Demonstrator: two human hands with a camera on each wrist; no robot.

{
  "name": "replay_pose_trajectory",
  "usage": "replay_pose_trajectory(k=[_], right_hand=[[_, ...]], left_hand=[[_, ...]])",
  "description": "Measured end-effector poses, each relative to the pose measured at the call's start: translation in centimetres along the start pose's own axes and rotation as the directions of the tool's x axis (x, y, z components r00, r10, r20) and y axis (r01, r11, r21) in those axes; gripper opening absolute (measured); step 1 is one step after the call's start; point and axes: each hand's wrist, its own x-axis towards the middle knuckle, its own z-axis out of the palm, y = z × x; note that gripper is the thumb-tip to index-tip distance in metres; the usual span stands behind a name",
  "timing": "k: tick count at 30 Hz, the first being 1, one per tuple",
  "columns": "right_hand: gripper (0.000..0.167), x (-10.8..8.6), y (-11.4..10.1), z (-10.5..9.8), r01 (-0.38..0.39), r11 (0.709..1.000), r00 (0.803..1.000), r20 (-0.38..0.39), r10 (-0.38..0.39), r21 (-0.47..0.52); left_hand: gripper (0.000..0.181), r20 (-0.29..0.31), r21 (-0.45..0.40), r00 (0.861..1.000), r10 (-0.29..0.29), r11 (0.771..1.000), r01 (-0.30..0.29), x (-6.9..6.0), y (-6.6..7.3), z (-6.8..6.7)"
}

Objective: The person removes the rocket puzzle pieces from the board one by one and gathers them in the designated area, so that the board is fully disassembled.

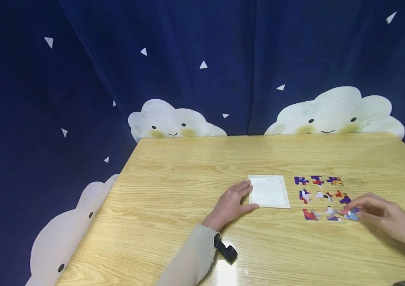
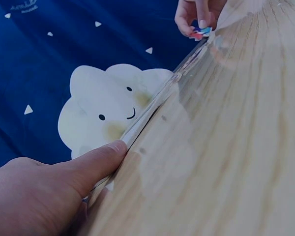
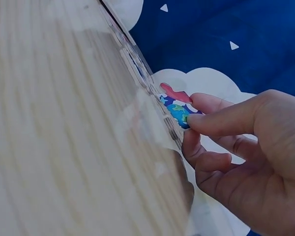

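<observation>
In the head view a white puzzle frame point(image 1: 268, 192) with a raised rim lies flat on the table. My left hand point(image 1: 229, 204) rests at its left side, fingers on the left rim and the straight thumb by the lower left corner. The left wrist view shows that thumb touching the frame's edge. My right hand point(image 1: 384, 216) pinches a puzzle piece point(image 3: 176, 107) in red, blue and green between thumb and fingers. That piece is tilted up in the right wrist view. It is at the lower right of several colourful puzzle pieces point(image 1: 325, 196) laid in rows.
The wooden table point(image 1: 174, 174) extends to the left of the frame and in front of it. A dark blue curtain point(image 1: 195, 31) with white triangles and smiling clouds hangs behind and to the left. A black strap point(image 1: 225, 250) sits on the left wrist.
</observation>
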Motion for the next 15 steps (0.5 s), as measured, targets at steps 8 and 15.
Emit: replay_pose_trajectory(k=[8, 15], right_hand=[[0.022, 0.04, 0.48, -0.4, 0.002, 1.0, 1.0, 0.008, -0.002, -0.014], [0.022, 0.05, 0.47, -0.36, -0.041, 0.998, 0.999, 0.02, 0.042, -0.05]], left_hand=[[0.065, -0.001, 0.004, 1.0, 0.0, 1.0, 0.0, -0.06, 0.01, -0.04], [0.065, 0.011, -0.004, 1.0, -0.006, 1.0, 0.006, 0.0, 0.03, -0.06]])
